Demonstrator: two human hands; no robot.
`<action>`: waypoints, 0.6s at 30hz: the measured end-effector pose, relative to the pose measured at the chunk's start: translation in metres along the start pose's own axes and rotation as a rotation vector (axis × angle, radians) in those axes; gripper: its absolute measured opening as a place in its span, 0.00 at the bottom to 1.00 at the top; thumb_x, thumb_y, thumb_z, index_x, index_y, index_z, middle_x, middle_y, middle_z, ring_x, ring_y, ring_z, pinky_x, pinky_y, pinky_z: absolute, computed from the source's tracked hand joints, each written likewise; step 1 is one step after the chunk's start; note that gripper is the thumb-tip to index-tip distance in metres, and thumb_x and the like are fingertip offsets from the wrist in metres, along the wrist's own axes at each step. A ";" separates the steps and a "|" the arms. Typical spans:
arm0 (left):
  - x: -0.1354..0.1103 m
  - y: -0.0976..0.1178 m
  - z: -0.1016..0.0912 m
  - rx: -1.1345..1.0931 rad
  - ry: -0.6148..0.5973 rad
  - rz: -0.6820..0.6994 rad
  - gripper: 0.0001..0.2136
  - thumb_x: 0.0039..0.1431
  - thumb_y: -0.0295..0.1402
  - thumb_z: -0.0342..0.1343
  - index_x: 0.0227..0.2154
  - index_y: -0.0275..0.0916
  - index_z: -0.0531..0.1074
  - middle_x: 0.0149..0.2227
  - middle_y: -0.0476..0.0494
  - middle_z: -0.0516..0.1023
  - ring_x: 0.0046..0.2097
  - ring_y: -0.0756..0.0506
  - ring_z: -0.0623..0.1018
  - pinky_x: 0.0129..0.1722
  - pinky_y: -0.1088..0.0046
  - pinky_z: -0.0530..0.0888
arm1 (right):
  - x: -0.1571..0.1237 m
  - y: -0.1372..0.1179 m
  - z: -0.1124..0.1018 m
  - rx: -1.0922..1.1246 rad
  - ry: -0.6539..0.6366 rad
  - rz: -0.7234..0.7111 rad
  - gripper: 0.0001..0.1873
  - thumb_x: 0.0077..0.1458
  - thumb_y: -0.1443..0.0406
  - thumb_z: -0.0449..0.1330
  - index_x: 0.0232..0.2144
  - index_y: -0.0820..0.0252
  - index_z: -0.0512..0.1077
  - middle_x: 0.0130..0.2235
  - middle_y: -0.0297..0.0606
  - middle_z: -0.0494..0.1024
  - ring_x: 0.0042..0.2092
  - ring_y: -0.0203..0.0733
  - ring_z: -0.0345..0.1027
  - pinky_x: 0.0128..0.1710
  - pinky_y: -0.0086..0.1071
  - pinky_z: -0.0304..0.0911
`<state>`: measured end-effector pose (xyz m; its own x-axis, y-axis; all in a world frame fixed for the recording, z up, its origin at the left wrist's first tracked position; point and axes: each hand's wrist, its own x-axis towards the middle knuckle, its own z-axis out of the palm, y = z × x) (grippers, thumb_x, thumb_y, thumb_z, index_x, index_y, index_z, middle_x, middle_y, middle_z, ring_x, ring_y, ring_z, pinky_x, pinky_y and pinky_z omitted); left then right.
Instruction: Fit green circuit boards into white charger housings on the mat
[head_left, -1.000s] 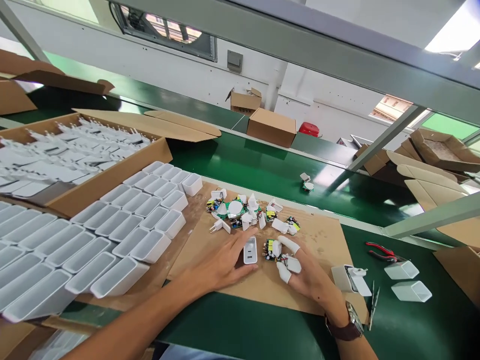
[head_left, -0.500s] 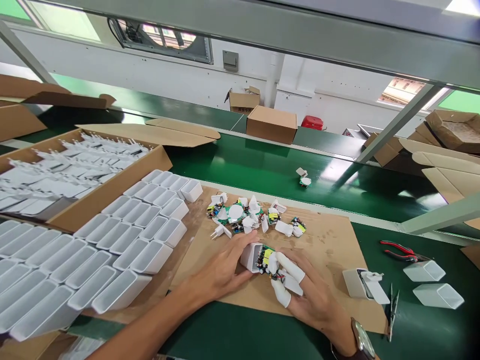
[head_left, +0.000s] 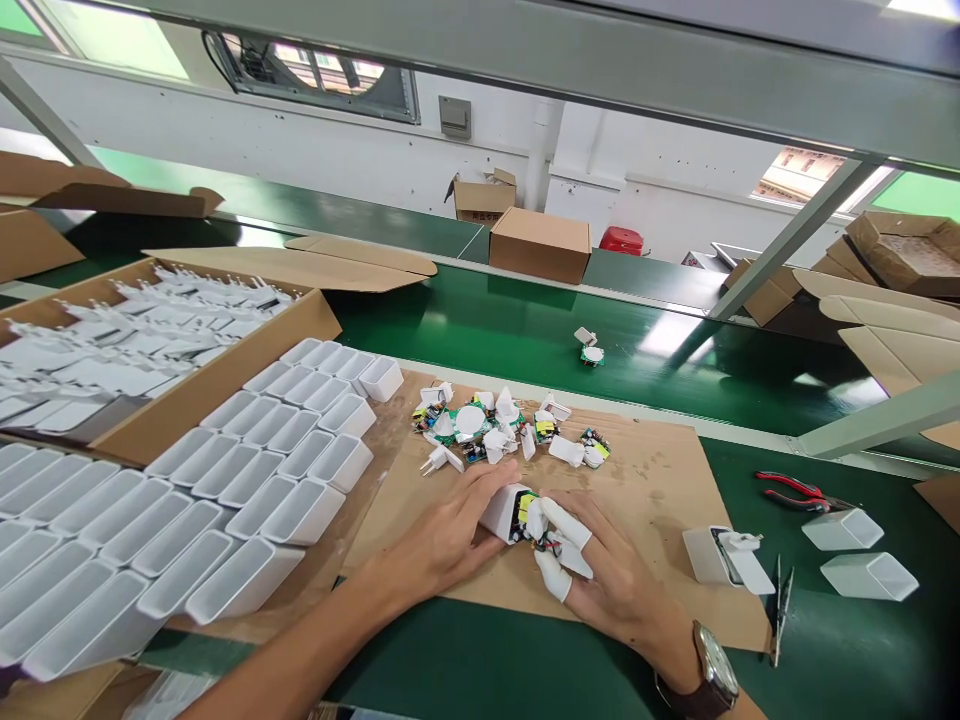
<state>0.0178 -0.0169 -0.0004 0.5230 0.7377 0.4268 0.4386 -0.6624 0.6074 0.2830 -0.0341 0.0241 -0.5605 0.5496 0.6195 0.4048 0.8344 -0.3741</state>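
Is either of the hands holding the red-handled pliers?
No, the red-handled pliers lie on the green table, while the left hand holds a white case and the right hand a circuit board.

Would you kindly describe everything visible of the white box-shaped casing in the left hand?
The white, box-shaped casing looks like plastic. It is tipped sideways over a brown cardboard sheet; whether they touch is unclear. Its open end faces the right hand, and a circuit board with yellow and dark components sits partly inside. The bare left hand grips it between thumb and fingers.
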 end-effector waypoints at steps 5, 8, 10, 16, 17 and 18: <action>0.000 0.001 0.000 -0.007 -0.011 -0.014 0.35 0.67 0.26 0.59 0.73 0.46 0.52 0.66 0.35 0.72 0.69 0.35 0.71 0.66 0.51 0.76 | 0.000 -0.001 0.002 -0.017 0.010 0.001 0.34 0.64 0.77 0.59 0.70 0.67 0.60 0.61 0.58 0.74 0.60 0.55 0.70 0.53 0.51 0.76; 0.000 -0.001 0.002 0.003 0.001 -0.011 0.34 0.68 0.27 0.59 0.72 0.46 0.53 0.66 0.35 0.72 0.69 0.35 0.71 0.67 0.51 0.75 | 0.001 -0.001 0.003 -0.002 0.010 0.013 0.35 0.64 0.77 0.60 0.71 0.68 0.60 0.61 0.58 0.74 0.59 0.55 0.71 0.52 0.51 0.76; 0.000 -0.001 0.003 0.004 0.010 -0.010 0.33 0.68 0.27 0.58 0.72 0.45 0.54 0.66 0.34 0.72 0.69 0.35 0.71 0.67 0.50 0.74 | 0.001 -0.001 0.003 0.012 0.015 0.013 0.36 0.64 0.77 0.60 0.71 0.67 0.60 0.61 0.58 0.74 0.60 0.56 0.70 0.53 0.51 0.76; 0.003 0.002 0.000 0.034 0.013 -0.002 0.32 0.67 0.28 0.58 0.72 0.44 0.56 0.65 0.35 0.74 0.68 0.36 0.73 0.68 0.51 0.74 | -0.001 0.002 0.003 0.044 0.012 0.044 0.37 0.63 0.77 0.61 0.71 0.66 0.60 0.62 0.57 0.74 0.60 0.56 0.70 0.55 0.52 0.75; 0.003 0.003 -0.001 0.047 0.016 0.003 0.32 0.67 0.27 0.58 0.72 0.44 0.56 0.65 0.35 0.75 0.68 0.36 0.73 0.67 0.51 0.74 | -0.001 0.002 0.003 0.048 0.014 0.047 0.37 0.62 0.77 0.61 0.71 0.65 0.60 0.62 0.57 0.74 0.60 0.56 0.70 0.55 0.52 0.76; 0.003 0.003 -0.001 0.056 0.022 0.009 0.32 0.67 0.27 0.58 0.72 0.44 0.56 0.64 0.35 0.75 0.68 0.36 0.73 0.67 0.51 0.74 | -0.001 0.002 0.003 0.047 0.019 0.046 0.37 0.63 0.77 0.61 0.71 0.64 0.60 0.62 0.56 0.74 0.60 0.56 0.70 0.55 0.52 0.76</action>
<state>0.0202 -0.0163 0.0038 0.5112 0.7342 0.4468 0.4750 -0.6746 0.5651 0.2821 -0.0333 0.0205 -0.5283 0.5872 0.6133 0.3951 0.8094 -0.4345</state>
